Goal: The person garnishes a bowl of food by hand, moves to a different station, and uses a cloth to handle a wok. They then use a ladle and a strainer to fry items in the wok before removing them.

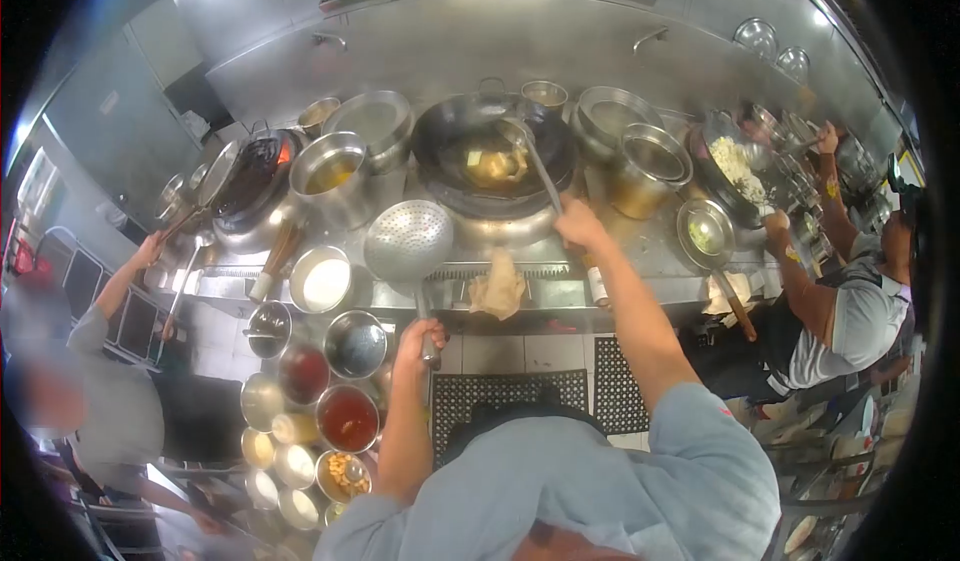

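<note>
At the middle of the steel worktop [640,243], a black wok [434,156] holds pale and yellowish pieces of food [508,167] in a pool of liquid. A long-handled ladle [545,178] slants over the wok's right side, its head inside; from where I stand, I cannot tell whether it carries anything. The worker's right grip [580,224] is wrapped closely round the ladle's handle. The left grip [420,345] is closed round the handle of a perforated strainer [408,241], whose broad face hangs just left and to the near side of the wok.

I'd worry about splashing: if the liquid is hot, a quick turn of the ladle could throw some over the rim toward the right forearm. The strainer's edge also comes near a bowl of white contents [348,299] and a tall pot [345,213]; a careless swing could knock either, or drip into the bowl. A crumpled cloth [497,286] lies at the worktop's front edge, where a passing sleeve might drag it off. Farther right, a co-worker [850,326] stands beside another wok [712,176].
</note>
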{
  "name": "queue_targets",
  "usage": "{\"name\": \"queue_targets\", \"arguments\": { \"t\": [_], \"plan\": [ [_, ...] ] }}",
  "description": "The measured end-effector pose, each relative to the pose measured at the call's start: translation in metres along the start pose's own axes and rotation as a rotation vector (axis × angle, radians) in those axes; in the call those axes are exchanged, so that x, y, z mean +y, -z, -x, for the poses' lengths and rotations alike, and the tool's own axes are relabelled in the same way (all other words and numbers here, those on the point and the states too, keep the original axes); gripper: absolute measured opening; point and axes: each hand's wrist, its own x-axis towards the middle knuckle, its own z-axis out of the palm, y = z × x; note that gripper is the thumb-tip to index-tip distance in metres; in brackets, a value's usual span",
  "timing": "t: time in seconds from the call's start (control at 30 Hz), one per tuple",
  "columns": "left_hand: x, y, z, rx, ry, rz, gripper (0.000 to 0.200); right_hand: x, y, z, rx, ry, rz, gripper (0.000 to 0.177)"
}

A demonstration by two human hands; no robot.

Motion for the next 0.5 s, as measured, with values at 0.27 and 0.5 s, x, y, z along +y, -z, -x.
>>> {"name": "queue_targets", "arguments": {
  "t": [0.27,0.5],
  "plan": [
    [-0.007,0.039,-0.029,0.113,0.057,-0.111,0.023,-0.032,-0.024,-0.011,-0.1,-0.057,-0.283,0.042],
    [-0.026,0.039,0.032,0.136,-0.016,0.125,0.058,-0.049,-0.036,-0.038,-0.146,-0.004,-0.263,0.038]
  ]
}}
